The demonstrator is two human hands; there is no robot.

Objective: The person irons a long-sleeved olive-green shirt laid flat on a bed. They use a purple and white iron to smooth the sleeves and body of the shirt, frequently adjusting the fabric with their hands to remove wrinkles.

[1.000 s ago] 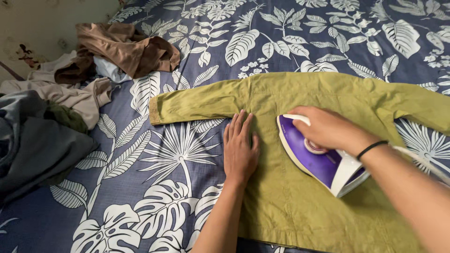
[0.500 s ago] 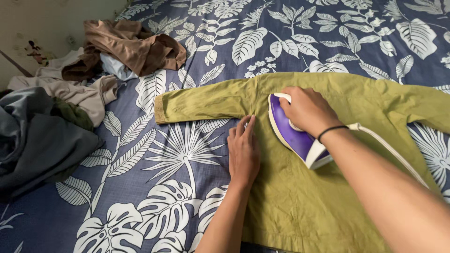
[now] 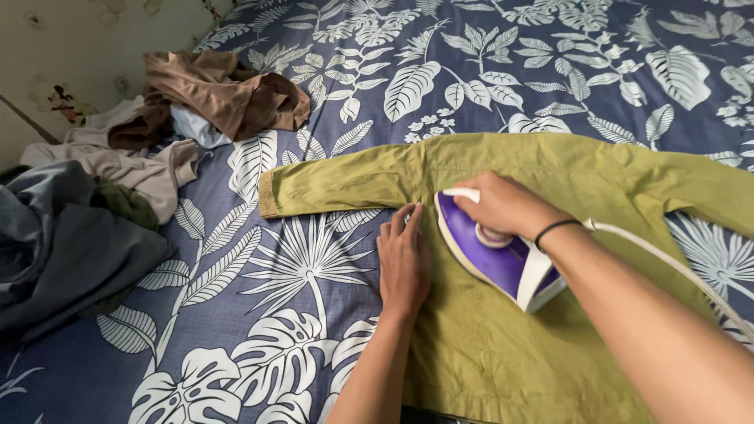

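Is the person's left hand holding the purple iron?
No, the left hand lies flat on the green shirt, while the right hand grips the purple iron.

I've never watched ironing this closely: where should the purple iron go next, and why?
Probably a short glide toward the left sleeve. The right hand grips the iron, whose tip points at the armpit seam of the green shirt. The left hand lies flat beside it, pinning the cloth, and the sleeve lies spread out just beyond.

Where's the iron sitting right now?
In the head view, the purple iron sits right of centre on the olive-green shirt, gripped by the right hand, with the left hand flat just beside it.
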